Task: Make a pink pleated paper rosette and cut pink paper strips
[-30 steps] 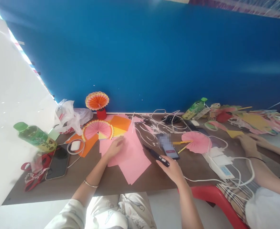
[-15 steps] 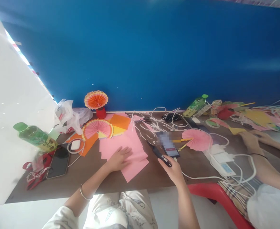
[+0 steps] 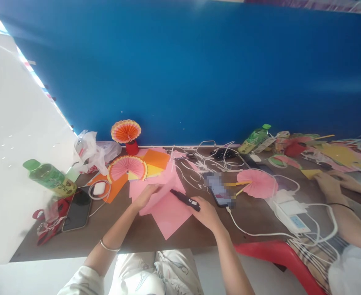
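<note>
My left hand (image 3: 146, 196) grips a sheet of pink paper (image 3: 161, 191), whose near part is raised and bent over; its fingertips are partly hidden by the sheet. Below it more pink paper (image 3: 167, 219) lies flat. In my right hand (image 3: 206, 213) is a black utility knife (image 3: 185, 200), its narrow end pointing left to the raised sheet's edge. Beyond my left hand lies a pink pleated paper fan (image 3: 127, 166) with a yellow and orange rim. Orange paper (image 3: 156, 159) and yellow paper (image 3: 153, 170) lie behind the pink stack.
At left are a green bottle (image 3: 49, 178), a dark phone (image 3: 77, 209) and a white earphone case (image 3: 99, 188). White cables (image 3: 195, 168), a lit phone (image 3: 219, 192), a pink fan (image 3: 257, 183) and a power strip (image 3: 294, 219) lie right. A co-worker's hands (image 3: 328, 184) are far right.
My left hand has gone from lying flat on the pink paper to lifting a sheet. My right hand has brought the utility knife leftward to that sheet.
</note>
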Tool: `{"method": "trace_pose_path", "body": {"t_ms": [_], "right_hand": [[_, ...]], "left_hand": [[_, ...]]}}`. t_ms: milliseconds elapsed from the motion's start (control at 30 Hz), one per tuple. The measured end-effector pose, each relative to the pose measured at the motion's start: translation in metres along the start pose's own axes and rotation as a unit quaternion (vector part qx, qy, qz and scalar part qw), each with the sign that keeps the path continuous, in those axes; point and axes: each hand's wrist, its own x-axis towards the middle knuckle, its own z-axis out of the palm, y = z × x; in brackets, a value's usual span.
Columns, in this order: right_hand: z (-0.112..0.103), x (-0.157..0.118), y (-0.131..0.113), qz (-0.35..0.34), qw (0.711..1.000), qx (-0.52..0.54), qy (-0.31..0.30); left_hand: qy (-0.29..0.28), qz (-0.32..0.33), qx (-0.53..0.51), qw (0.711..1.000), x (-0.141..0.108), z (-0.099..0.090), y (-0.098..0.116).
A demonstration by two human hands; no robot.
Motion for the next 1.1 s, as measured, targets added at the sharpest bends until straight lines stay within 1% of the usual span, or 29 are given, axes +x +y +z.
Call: {"method": "trace_pose_path", "body": {"t_ms": [33, 67, 133, 233, 333, 467, 600, 700, 800, 933, 1100], "right_hand": [[0.003, 0.004, -0.001, -0.002, 1.000, -0.012, 0.000], [0.006, 0.007, -0.002, -0.006, 1.000, -0.020, 0.000], [0.010, 0.010, -0.002, -0.016, 0.999, -0.030, -0.002], [0.013, 0.014, -0.002, -0.032, 0.999, -0.039, -0.004], [0.015, 0.022, -0.005, -0.046, 0.998, -0.046, -0.008], [0.018, 0.036, -0.010, -0.070, 0.995, -0.061, -0.022], [0.022, 0.050, -0.014, -0.070, 0.994, -0.075, -0.027], [0.027, 0.058, -0.012, -0.067, 0.991, -0.111, -0.027], [0.033, 0.062, -0.008, -0.073, 0.986, -0.148, -0.006], [0.042, 0.062, -0.002, -0.097, 0.979, -0.180, 0.020], [0.048, 0.058, -0.006, -0.085, 0.973, -0.214, 0.029]], "left_hand": [[0.000, 0.015, 0.012, 1.000, 0.000, 0.004, -0.001], [0.021, 0.036, 0.050, 0.998, -0.001, 0.009, -0.004], [0.053, 0.054, 0.143, 0.987, -0.001, 0.019, -0.010], [0.060, 0.054, 0.216, 0.973, -0.001, 0.034, -0.024], [0.064, 0.065, 0.260, 0.961, -0.001, 0.043, -0.032], [0.092, 0.088, 0.282, 0.951, 0.000, 0.045, -0.034], [0.112, 0.089, 0.293, 0.945, 0.001, 0.047, -0.036], [0.108, 0.074, 0.308, 0.942, 0.002, 0.049, -0.037], [0.100, 0.051, 0.306, 0.946, 0.002, 0.047, -0.038], [0.086, 0.041, 0.291, 0.952, 0.003, 0.043, -0.038], [0.077, 0.034, 0.298, 0.951, 0.004, 0.042, -0.038]]}}
